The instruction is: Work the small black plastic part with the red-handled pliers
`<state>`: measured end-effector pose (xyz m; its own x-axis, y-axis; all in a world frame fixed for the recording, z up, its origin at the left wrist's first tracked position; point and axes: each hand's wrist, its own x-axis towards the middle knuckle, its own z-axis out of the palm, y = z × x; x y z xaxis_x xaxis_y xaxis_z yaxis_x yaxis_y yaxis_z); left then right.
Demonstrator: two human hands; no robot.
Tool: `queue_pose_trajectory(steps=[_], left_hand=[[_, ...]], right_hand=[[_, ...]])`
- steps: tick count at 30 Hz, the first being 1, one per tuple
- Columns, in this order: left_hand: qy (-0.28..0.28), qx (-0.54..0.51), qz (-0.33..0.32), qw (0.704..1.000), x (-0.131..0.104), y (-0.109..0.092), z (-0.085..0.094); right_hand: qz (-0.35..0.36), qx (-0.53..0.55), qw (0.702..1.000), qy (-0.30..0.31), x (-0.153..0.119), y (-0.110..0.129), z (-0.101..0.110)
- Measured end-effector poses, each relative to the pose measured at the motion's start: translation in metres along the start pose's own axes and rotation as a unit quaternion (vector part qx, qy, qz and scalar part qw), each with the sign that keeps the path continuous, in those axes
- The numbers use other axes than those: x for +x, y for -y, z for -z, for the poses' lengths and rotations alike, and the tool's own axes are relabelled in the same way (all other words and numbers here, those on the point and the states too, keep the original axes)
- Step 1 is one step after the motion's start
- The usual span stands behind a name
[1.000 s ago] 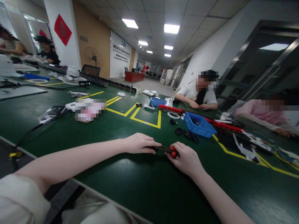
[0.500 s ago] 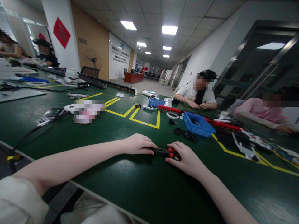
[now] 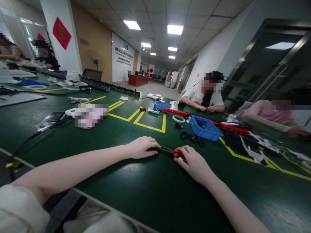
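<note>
Long-nosed pliers (image 3: 167, 150) with red and black handles lie low over the green table (image 3: 136, 191), jaws pointing left. My right hand (image 3: 194, 161) is closed around their handles. At the jaw tips, my left hand (image 3: 143, 147) is closed with its fingers bent round a small dark thing (image 3: 152, 149). Most of that dark thing is hidden by the fingers, and I cannot tell its kind. The jaw tips reach the left fingertips. Both hands rest close to the tabletop.
Ahead right stand a blue bin (image 3: 205, 127), black cable pieces (image 3: 193, 138) and a white ring (image 3: 178, 118). A phone (image 3: 91, 116) on a white stand is ahead left. A co-worker (image 3: 206, 94) sits across the table; yellow tape (image 3: 150, 128) marks the surface.
The left fingers have shifted slightly left and up along the jaws, so more of the jaws shows. The right hand still grips the pliers, turned a little.
</note>
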<state>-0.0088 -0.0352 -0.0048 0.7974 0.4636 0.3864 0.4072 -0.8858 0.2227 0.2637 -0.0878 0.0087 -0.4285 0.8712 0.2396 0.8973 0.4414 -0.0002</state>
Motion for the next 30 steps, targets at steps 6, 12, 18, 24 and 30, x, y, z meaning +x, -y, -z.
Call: queue_pose_trajectory(steps=[6,12,18,24,30], left_hand=[[-0.013,-0.045,0.031,0.998,0.0,0.003,-0.002],[-0.019,-0.065,0.042,0.997,0.0,0.005,-0.001],[-0.023,-0.098,0.053,0.993,-0.001,0.006,0.0],[-0.031,-0.097,0.028,0.994,0.0,0.008,0.0],[-0.032,-0.119,0.027,0.992,0.001,0.007,0.002]], right_hand=[[-0.009,-0.002,1.0,-0.018,0.0,0.001,0.003],[0.014,0.015,0.999,-0.042,-0.002,0.001,0.008],[0.047,0.02,0.998,-0.032,-0.003,-0.004,0.012],[0.06,0.033,0.998,0.0,-0.004,-0.011,0.014],[0.064,0.047,0.997,-0.019,-0.005,-0.013,0.016]])
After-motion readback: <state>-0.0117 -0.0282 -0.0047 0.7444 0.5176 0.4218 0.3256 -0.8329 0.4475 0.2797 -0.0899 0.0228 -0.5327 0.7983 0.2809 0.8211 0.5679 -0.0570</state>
